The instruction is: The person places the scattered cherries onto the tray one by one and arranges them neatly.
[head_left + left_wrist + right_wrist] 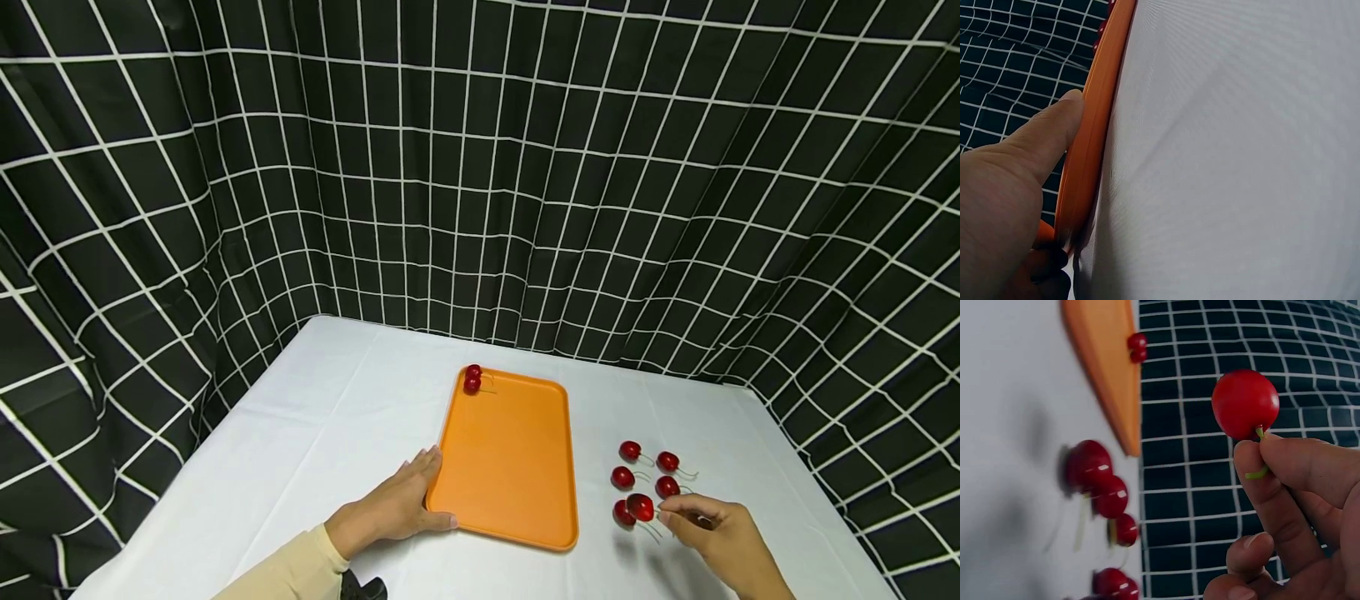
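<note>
My right hand [716,529] pinches a red cherry [1245,403] by its green stem, between thumb and forefinger, above the table. Beneath and beyond it, several more cherries [630,451] with stems lie in a loose group on the white cloth. An orange rectangular tray [510,467] lies left of that group, with two cherries [472,385] side by side in its far left corner. Against the tray's near left corner rests my left hand [401,500], fingers extended along the left edge and thumb at the near edge. The left wrist view shows a fingertip at the rim.
A white cloth [315,450] covers the table. Black curtains with a white grid [450,167] hang behind the table and along both sides. A small dark object [363,587] shows below the left wrist at the near edge of the view.
</note>
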Tool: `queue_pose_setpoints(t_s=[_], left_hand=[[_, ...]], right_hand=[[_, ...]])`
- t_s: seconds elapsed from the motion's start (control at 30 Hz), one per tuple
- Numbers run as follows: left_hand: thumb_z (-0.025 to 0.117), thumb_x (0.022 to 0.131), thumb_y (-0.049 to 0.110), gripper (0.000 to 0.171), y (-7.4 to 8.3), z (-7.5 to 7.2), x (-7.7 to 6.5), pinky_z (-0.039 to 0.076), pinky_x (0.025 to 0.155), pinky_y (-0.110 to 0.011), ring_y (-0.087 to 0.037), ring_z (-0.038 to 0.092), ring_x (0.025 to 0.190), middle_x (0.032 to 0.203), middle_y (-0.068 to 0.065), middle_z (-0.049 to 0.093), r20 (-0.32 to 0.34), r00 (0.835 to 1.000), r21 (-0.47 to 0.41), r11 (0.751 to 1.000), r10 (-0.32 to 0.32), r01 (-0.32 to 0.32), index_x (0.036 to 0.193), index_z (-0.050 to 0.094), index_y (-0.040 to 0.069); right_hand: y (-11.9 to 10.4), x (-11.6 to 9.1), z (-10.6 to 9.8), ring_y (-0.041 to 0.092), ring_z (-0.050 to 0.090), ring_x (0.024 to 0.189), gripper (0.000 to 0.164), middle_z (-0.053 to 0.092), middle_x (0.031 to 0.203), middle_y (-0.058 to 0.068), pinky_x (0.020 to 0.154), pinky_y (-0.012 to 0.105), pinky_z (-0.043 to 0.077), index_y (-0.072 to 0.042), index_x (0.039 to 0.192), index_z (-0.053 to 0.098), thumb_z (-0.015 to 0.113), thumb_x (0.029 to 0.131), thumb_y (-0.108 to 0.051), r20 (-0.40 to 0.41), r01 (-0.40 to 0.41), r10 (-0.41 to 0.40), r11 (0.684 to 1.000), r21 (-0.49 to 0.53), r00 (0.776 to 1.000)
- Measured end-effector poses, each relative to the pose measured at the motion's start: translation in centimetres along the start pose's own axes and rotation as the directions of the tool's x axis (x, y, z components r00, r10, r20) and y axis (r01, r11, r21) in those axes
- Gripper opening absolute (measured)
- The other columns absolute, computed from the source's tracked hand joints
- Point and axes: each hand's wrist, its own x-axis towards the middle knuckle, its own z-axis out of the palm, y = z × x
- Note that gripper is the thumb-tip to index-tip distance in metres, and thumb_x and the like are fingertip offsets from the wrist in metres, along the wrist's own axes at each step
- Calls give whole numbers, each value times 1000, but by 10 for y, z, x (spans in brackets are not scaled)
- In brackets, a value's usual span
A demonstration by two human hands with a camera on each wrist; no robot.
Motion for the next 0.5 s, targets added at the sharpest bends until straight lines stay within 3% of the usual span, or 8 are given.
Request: queue_pose_setpoints(t_s=[0.13,0.33,0.5], left_hand=[[68,81,59,106,0,0,0,14,113,-52,-35,14,143,156,-22,15,-3,1000,4,1000,4,-4,149,22,-9],[67,81,60,106,0,1,0,14,113,-51,-34,14,143,156,-21,16,0,1000,10,1000,-1,1,149,22,-8],[67,81,60,106,0,1,0,14,113,-51,-34,14,143,156,-21,15,1,1000,13,1000,-2,2,149,22,-8]], right_hand=[[-12,4,-6,20,58,66,19,69,83,8,54,30,50,-3,97,75,77,84,-17,-7,-3,4,999,46,1000],[-22,9,-12,17,60,69,15,71,85,11,55,28,51,-1,96,74,74,87,-12,-30,161,-159,984,75,987],[-37,19,-12,19,62,68,14,70,84,11,57,26,51,-1,96,74,73,87,-11,-65,230,-226,972,55,972]])
